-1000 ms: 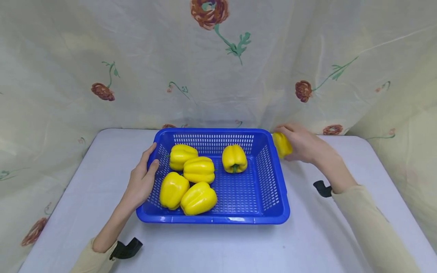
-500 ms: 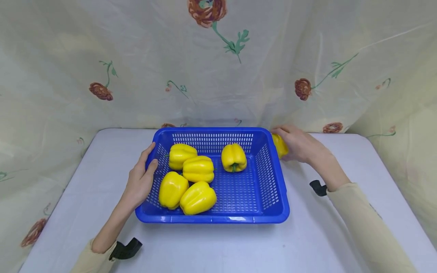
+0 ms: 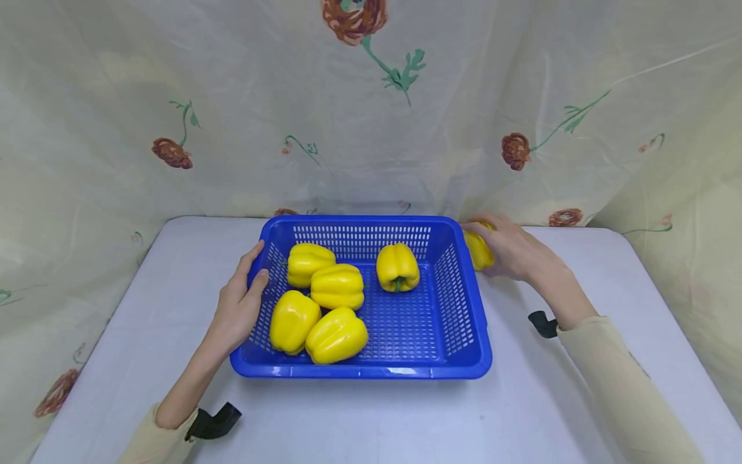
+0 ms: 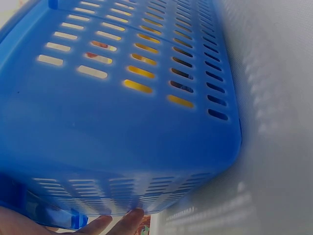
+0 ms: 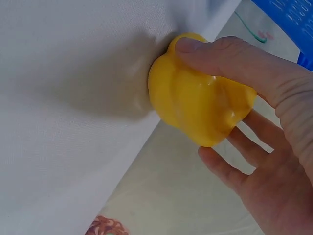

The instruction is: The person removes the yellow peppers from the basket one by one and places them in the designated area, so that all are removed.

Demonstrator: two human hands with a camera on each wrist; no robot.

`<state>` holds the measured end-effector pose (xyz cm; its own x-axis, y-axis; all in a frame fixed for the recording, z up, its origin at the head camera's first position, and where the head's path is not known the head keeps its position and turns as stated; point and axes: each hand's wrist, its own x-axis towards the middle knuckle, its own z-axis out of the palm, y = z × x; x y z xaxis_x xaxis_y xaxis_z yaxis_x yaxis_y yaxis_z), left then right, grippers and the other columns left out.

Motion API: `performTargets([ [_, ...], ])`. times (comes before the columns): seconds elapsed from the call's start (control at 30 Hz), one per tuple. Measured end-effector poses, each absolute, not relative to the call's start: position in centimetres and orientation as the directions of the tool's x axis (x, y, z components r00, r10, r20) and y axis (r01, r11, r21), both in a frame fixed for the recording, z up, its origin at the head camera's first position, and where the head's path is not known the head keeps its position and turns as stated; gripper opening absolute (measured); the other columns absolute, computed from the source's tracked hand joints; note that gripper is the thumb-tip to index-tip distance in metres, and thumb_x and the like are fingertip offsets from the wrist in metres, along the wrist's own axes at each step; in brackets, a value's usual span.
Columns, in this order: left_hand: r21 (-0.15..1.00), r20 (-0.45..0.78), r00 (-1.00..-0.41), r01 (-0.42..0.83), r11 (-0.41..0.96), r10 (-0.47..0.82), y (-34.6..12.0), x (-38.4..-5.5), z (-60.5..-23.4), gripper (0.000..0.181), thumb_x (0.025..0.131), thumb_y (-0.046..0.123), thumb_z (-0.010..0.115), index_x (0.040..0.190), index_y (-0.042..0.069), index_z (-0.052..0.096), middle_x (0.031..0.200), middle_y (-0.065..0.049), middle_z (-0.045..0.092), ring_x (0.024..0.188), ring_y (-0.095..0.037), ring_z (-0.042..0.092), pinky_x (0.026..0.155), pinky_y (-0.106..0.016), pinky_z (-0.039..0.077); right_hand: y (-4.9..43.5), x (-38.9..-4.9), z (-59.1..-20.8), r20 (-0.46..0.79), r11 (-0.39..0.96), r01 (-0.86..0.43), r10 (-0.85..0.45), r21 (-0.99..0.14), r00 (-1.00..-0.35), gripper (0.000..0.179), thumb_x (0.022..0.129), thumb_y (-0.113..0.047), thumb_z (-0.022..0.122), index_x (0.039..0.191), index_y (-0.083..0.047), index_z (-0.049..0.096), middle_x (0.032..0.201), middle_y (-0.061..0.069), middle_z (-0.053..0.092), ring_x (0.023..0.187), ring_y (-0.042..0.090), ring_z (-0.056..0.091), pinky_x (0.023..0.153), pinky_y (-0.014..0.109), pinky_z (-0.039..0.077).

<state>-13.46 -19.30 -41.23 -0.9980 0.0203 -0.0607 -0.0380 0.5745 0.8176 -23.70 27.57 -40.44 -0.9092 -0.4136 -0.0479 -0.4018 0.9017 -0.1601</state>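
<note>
My left hand (image 3: 236,312) holds the left side of a blue plastic basket (image 3: 359,372), its thumb at the rim and its fingers along the outside. In the left wrist view, fingertips (image 4: 132,218) show beyond the basket's slotted wall (image 4: 98,132). Outside the basket's far right corner, my right hand (image 3: 513,248) grips a yellow bell pepper (image 3: 478,248). The right wrist view shows the thumb laid across this bell pepper (image 5: 195,98) and the fingers round its other side, close to the tabletop. Inside the basket lie several more yellow bell peppers (image 3: 338,287), mostly on its left half.
A white-covered table (image 3: 429,425) carries the basket. Behind it hangs a pale curtain (image 3: 243,96) printed with flowers, close against the table's far edge. Black wrist mounts (image 3: 213,422) sit on both forearms.
My right hand with the bell pepper shifts slightly left towards the basket, then a little back to the right. The left hand, the basket and the peppers inside stay put.
</note>
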Motion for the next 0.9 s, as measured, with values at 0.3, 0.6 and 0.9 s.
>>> performTargets([
  [0.3, 0.820, -0.057, -0.998, -0.035, 0.571, 0.021, -19.3, -13.5, -41.2, 0.060, 0.118, 0.023, 0.033, 0.175, 0.018, 0.014, 0.179, -0.022, 0.024, 0.162, -0.051, 0.032, 0.125, -0.072, 0.035, 27.4, -23.6, -40.0, -0.084, 0.915, -0.373, -0.388, -0.153, -0.918, 0.091, 0.077, -0.006, 0.096, 0.157, -0.012, 0.053, 0.165, 0.022, 0.043, 0.151, 0.050, 0.041, 0.121, 0.071, 0.044],
  [0.6, 0.818, -0.062, -0.998, -0.039, 0.574, 0.019, -19.2, -13.2, -41.1, 0.061, 0.118, 0.023, 0.034, 0.175, 0.018, 0.014, 0.179, -0.023, 0.024, 0.162, -0.052, 0.032, 0.126, -0.073, 0.034, 27.2, -22.6, -37.9, -0.034, 0.909, -0.380, -0.390, -0.171, -0.920, 0.088, 0.078, -0.010, 0.097, 0.156, -0.017, 0.056, 0.166, 0.022, 0.044, 0.153, 0.049, 0.040, 0.121, 0.071, 0.044],
  [0.9, 0.821, -0.060, -0.998, -0.037, 0.570, 0.022, -19.1, -13.3, -41.0, 0.061, 0.118, 0.023, 0.033, 0.175, 0.017, 0.013, 0.179, -0.023, 0.024, 0.159, -0.053, 0.035, 0.123, -0.073, 0.037, 25.8, -21.1, -35.7, -0.011, 0.909, -0.392, -0.398, -0.143, -0.917, 0.087, 0.078, -0.010, 0.096, 0.155, -0.020, 0.058, 0.169, 0.019, 0.043, 0.156, 0.047, 0.039, 0.120, 0.072, 0.044],
])
